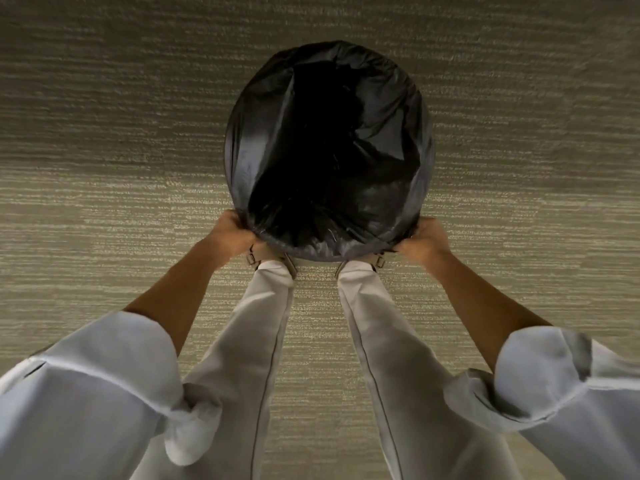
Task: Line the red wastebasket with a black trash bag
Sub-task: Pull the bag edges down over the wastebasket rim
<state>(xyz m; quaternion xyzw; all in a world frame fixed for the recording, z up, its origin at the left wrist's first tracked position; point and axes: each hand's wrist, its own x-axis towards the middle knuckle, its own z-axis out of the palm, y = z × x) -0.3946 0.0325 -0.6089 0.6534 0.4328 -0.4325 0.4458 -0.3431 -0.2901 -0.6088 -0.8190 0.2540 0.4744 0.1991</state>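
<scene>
A black trash bag (263, 140) is spread open over a round wastebasket standing on the floor, seen from straight above. The bag's edge is folded over the whole rim, so no red of the wastebasket shows. My left hand (233, 235) grips the bag's folded edge at the near left of the rim. On the near right of the rim my right hand (424, 237) grips the same folded edge. The bag's inside is dark and creased.
Beige striped carpet (114, 168) surrounds the wastebasket on every side. My legs in light trousers (263, 334) and my shoes stand just below the near rim, between my arms.
</scene>
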